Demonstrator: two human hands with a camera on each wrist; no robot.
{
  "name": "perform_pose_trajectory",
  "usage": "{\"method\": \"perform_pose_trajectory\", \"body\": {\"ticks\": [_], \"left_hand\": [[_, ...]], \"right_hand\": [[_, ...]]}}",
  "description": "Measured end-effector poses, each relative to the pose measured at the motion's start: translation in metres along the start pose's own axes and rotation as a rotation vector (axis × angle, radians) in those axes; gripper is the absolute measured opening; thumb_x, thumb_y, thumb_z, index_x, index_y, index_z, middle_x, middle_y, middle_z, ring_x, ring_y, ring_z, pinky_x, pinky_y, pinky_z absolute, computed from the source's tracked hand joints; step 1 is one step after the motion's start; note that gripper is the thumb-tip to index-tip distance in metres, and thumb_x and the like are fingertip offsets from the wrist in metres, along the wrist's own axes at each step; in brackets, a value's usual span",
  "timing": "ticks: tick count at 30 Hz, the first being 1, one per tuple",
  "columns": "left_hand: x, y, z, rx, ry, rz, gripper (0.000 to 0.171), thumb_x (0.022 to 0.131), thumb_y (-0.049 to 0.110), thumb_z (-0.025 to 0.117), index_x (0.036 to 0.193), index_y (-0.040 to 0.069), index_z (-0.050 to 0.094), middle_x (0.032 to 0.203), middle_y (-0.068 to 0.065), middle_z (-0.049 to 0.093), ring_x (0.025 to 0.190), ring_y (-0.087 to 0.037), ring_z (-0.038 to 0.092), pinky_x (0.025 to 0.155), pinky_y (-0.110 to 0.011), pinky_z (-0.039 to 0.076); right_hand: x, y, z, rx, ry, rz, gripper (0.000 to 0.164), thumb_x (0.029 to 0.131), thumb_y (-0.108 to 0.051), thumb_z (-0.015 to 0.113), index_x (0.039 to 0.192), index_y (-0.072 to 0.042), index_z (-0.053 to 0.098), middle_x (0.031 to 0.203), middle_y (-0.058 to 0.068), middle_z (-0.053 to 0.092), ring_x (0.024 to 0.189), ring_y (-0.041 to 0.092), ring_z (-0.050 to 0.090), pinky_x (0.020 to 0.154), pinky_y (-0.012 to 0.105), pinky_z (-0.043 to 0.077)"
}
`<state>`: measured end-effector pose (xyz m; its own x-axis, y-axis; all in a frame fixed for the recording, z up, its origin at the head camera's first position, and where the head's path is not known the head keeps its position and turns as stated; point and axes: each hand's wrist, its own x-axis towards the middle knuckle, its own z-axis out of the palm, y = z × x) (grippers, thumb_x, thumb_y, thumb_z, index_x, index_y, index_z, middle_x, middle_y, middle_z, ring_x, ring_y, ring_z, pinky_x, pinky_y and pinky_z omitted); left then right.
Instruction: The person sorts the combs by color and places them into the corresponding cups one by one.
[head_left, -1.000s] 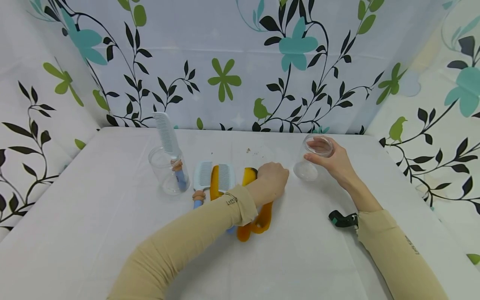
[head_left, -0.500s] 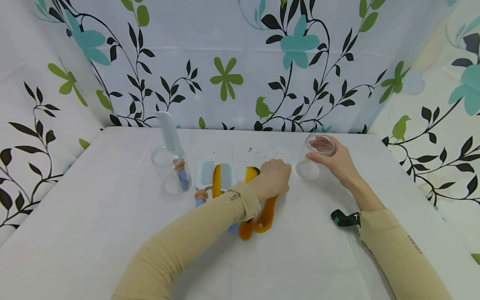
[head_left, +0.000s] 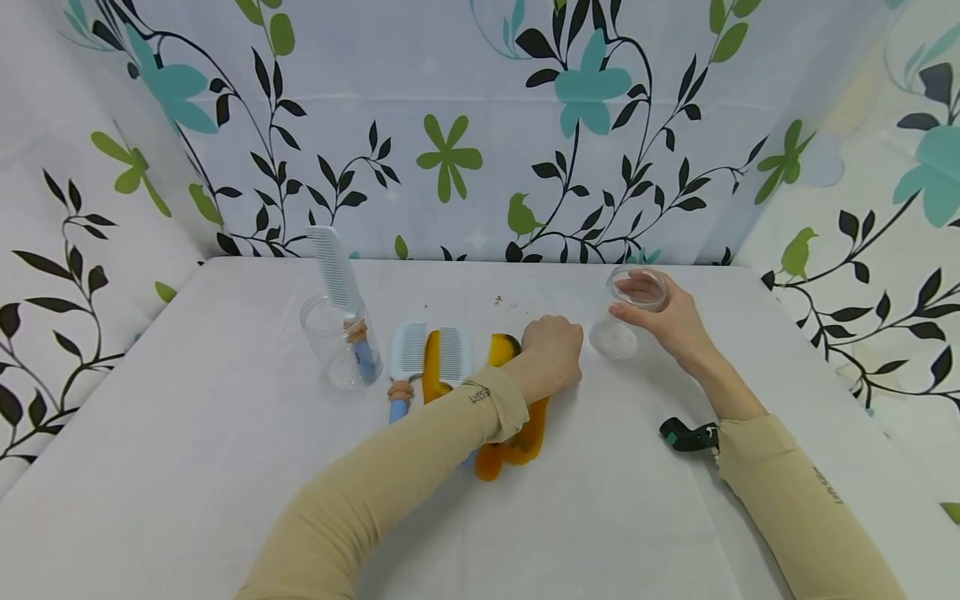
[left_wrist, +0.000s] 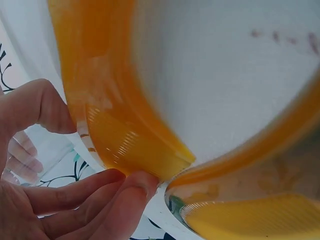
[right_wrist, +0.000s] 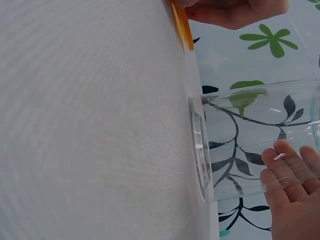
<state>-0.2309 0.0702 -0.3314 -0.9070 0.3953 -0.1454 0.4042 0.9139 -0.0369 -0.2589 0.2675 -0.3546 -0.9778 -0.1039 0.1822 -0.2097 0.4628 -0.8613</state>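
Observation:
My left hand point(head_left: 551, 358) reaches across the middle of the table, thumb and fingers pinching the toothed end of an amber comb point(left_wrist: 120, 135), as the left wrist view shows. Beside it lies a second amber comb point(left_wrist: 255, 215), also visible in the head view. My right hand point(head_left: 671, 321) curls round the upper part of a clear jar point(right_wrist: 235, 150) that stands upright on the table with its mouth up. Nothing shows inside this jar. The left forearm hides part of the comb row in the head view.
Another clear jar point(head_left: 318, 342) at the left holds a light blue comb point(head_left: 333, 267) with a blue handle. Pale blue combs point(head_left: 408, 350) and one more amber comb point(head_left: 431, 367) lie side by side. A dark device point(head_left: 686, 436) sits at the right cuff. Patterned cloth point(head_left: 480, 67) walls the back.
My left hand shifts very slightly, staying at the amber comb. My right hand and its jar keep their place; the head view sways a little.

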Motion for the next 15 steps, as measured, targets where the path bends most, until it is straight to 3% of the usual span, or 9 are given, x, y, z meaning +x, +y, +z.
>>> {"method": "perform_pose_trajectory", "body": {"ticks": [8, 15], "left_hand": [[0.001, -0.007, 0.0003, -0.066, 0.042, 0.017, 0.02, 0.088, 0.028, 0.072, 0.1, 0.012, 0.071, 0.084, 0.001, 0.065, 0.073, -0.015, 0.059, 0.065, -0.026, 0.055], [-0.0013, -0.007, 0.0014, -0.039, 0.084, 0.038, 0.017, 0.091, 0.026, 0.071, 0.101, 0.012, 0.072, 0.083, 0.001, 0.067, 0.071, -0.014, 0.059, 0.069, -0.026, 0.057]], "right_hand": [[0.0004, 0.0004, 0.0001, 0.004, 0.0, -0.005, 0.073, 0.09, -0.033, 0.075, 0.149, -0.009, 0.039, 0.142, 0.013, 0.057, 0.132, 0.028, 0.051, 0.111, 0.056, 0.039], [0.0016, 0.0043, 0.0014, 0.018, 0.012, 0.01, 0.072, 0.088, -0.035, 0.077, 0.147, -0.012, 0.042, 0.14, 0.009, 0.059, 0.128, 0.021, 0.053, 0.112, 0.051, 0.04]]}}
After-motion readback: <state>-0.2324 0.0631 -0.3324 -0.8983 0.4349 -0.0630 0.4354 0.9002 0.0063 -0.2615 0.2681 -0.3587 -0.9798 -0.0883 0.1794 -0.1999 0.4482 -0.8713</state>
